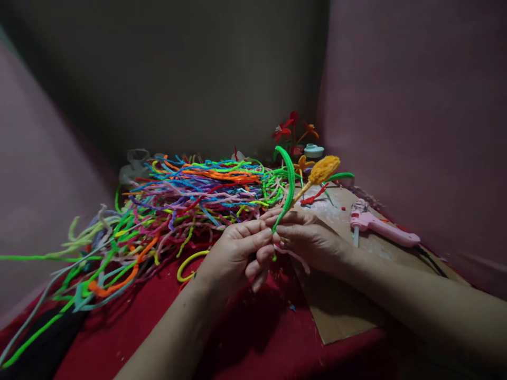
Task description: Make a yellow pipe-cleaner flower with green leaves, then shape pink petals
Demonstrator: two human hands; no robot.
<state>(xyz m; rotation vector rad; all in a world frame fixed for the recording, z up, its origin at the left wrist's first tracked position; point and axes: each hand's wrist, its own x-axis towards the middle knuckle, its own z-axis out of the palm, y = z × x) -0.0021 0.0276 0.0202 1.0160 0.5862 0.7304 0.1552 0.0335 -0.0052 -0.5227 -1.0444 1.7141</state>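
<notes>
My left hand (237,252) and my right hand (307,237) meet at the middle of the view, both pinching the lower end of a green pipe cleaner (288,182) that arches up and to the left above them. A pale pink strand (295,257) hangs under my right hand. Just behind the hands lies a yellow fuzzy flower (322,170) on a stem, resting on a brown cardboard sheet (336,306).
A large heap of many-coloured pipe cleaners (178,206) covers the red cloth (245,343) to the left. A pink glue gun (380,224) lies on the cardboard at right. Red and orange pipe-cleaner flowers (291,132) and a small teal jar (313,151) stand at the back. Walls close in on both sides.
</notes>
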